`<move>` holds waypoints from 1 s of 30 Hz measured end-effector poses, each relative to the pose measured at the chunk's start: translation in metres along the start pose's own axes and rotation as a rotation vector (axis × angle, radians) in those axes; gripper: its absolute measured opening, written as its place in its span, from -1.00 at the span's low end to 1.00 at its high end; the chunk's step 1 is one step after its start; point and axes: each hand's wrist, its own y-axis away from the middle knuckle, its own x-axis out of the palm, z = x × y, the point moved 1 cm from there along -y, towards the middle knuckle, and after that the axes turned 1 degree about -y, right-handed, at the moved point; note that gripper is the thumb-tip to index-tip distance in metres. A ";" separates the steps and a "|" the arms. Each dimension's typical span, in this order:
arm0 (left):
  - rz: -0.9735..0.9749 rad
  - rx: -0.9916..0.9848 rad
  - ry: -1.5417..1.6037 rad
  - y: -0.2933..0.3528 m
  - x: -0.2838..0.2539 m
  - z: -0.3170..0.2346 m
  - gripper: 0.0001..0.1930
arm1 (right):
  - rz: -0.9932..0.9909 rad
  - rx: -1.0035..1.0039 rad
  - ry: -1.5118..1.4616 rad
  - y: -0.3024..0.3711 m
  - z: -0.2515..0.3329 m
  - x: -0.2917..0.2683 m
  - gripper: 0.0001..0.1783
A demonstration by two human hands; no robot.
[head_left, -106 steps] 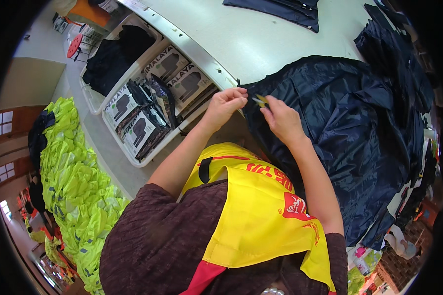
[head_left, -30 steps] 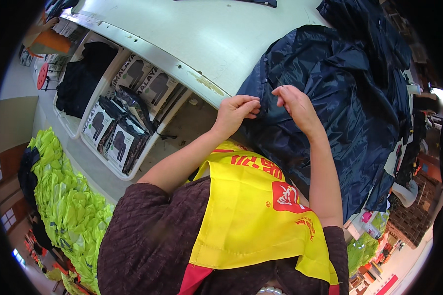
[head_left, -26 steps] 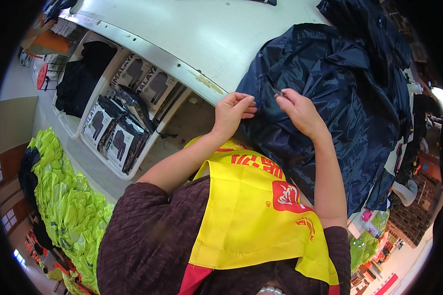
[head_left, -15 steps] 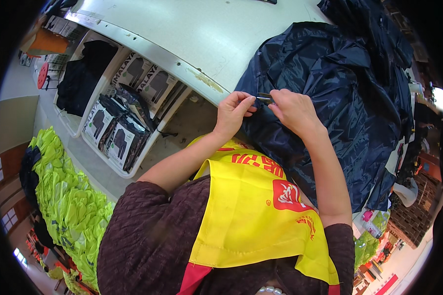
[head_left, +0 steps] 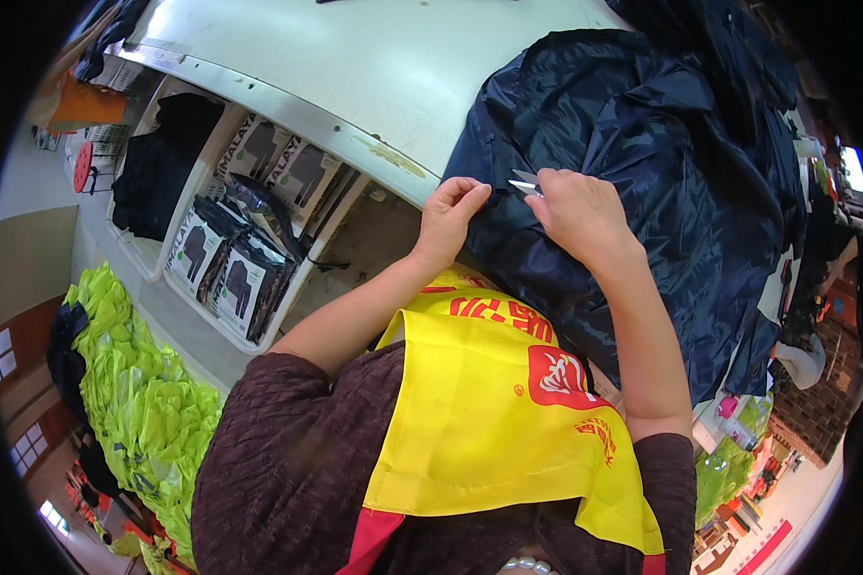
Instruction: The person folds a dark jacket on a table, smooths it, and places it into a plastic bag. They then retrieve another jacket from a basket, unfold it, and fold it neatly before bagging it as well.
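A dark navy garment (head_left: 662, 192) of shiny thin fabric lies bunched over the table's right side and hangs toward my lap. At its left edge is my left hand (head_left: 446, 220), thumb and forefinger pinched together; whatever lies between them is too small to make out. My right hand (head_left: 582, 218) is closed around a pair of small thread snips (head_left: 525, 185). Their bright blades stand apart and point left, toward the pinched fingertips, just above the fabric. The handle is hidden in my palm.
The pale tabletop (head_left: 355, 57) has a worn front edge. Below it on the left, a white bin (head_left: 276, 331) holds several packaged garments, beside another bin with black cloth (head_left: 168, 163). A heap of neon-yellow garments (head_left: 149, 402) lies farther left. A yellow apron (head_left: 489, 422) covers my front.
The snips have drawn back from the left fingertips, and their blades now show spread. My left hand has shifted slightly left, opening a small gap between the hands.
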 end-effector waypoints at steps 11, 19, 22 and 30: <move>0.029 0.002 0.036 -0.006 -0.004 0.011 -0.90 | -0.042 0.077 -0.069 0.023 0.029 0.051 -0.87; 0.004 -0.154 0.165 -0.004 -0.003 0.006 -0.94 | -0.128 0.140 -0.051 0.012 0.024 0.062 -0.92; 0.034 -0.135 0.122 -0.004 -0.004 0.008 -0.93 | -0.140 0.102 -0.056 0.009 0.022 0.069 -0.89; -0.080 -0.014 0.123 -0.006 -0.034 -0.023 -0.84 | -0.097 0.212 -0.220 0.029 0.002 0.046 -0.74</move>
